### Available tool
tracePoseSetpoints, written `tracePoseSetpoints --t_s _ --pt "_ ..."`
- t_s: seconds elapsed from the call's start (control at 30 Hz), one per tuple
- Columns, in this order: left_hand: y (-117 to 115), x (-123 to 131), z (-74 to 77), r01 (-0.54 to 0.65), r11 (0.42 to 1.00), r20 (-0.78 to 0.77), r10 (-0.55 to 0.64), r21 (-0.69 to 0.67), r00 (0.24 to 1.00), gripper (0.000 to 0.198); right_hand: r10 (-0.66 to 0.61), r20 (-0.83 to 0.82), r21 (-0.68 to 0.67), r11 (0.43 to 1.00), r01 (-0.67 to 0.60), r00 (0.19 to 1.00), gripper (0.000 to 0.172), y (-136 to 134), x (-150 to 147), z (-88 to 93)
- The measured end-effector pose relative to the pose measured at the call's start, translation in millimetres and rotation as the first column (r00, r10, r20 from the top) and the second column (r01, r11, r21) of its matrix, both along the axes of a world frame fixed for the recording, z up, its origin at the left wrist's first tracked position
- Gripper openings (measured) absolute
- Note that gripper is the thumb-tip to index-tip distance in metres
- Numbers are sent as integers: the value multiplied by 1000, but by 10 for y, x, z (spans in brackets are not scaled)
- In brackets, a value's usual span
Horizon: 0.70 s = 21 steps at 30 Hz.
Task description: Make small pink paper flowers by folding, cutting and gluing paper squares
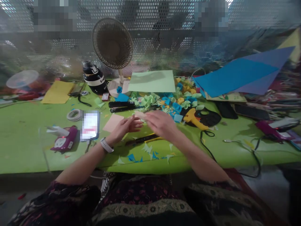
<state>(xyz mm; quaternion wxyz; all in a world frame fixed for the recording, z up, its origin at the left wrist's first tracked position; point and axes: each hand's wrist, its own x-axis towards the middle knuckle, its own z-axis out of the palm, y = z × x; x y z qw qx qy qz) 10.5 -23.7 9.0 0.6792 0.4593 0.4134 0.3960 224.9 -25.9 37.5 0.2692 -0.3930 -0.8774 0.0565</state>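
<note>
On the green counter, at far left, a yellow paper sheet lies behind a purple device, with a tape roll and a lit smartphone just right of it. Behind these stand a black bottle and a desk fan. A peach paper square lies flat beside the left hand, whose wrist wears a white watch; its fingers are curled loosely near the pale pink paper piece — whether they grip it, I cannot tell. That piece is between the two hands, above the counter, in front of a black stapler and a heap of cut paper petals. The right hand has its grip closed on the piece, fingers blurred. Below lie a black-and-yellow tool and paper scraps. Farther right are a yellow glue gun, blue paper sheets — propped at an angle — and a second purple device.
</note>
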Motion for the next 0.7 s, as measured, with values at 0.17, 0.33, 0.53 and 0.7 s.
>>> tracePoseSetpoints --t_s 0.17,0.33,0.53,0.7 --pt "-41 8 -105 -123 990 101 129 -69 986 51 234 -59 -23 971 -236 970 24 -147 -204 -169" --pt "-47 -26 -105 -24 994 158 41 -109 987 51 125 -214 2 992 -127 969 15 -98 -186 -232" --pt "-36 -70 13 166 986 -11 -166 17 986 40 31 -299 -77 995 -57 954 11 -82 -138 -325" --pt "-69 -3 35 209 978 13 -209 5 978 44 -40 -369 -229 972 -49 928 10 -75 -144 -312"
